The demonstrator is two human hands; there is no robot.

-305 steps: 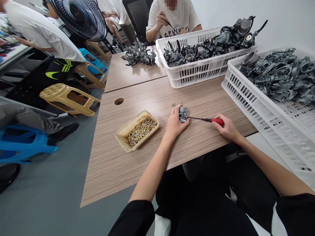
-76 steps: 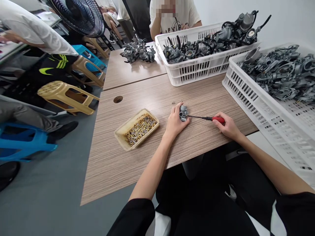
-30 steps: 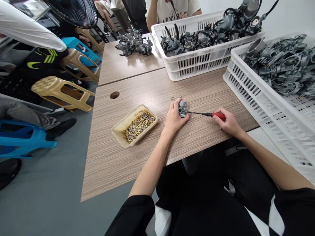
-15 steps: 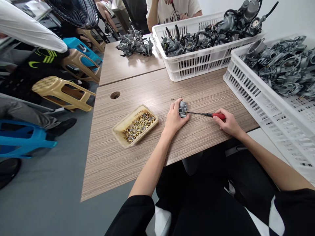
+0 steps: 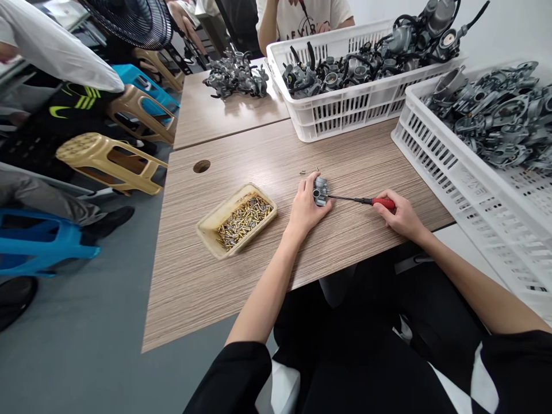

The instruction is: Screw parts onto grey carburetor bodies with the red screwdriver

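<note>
My left hand (image 5: 305,208) grips a small grey metal carburetor body (image 5: 320,190) and holds it down on the wooden table (image 5: 259,264). In my right hand (image 5: 399,215) is a red-handled screwdriver (image 5: 371,201), lying almost level, with its thin black shaft reaching left so the tip meets the right side of the part. Two or three small loose screws (image 5: 309,170) lie on the table just beyond the part.
A beige tray of brass screws (image 5: 237,219) sits left of my left hand. Two white baskets of metal parts stand at the back (image 5: 345,112) and right (image 5: 457,184). A pile of carburetors (image 5: 235,79) lies on the far table, where a person (image 5: 302,17) works. Stools (image 5: 107,164) stand left.
Both hands keep their grip and place on the part and screwdriver. Only the camera has tilted slightly since the older frames.
</note>
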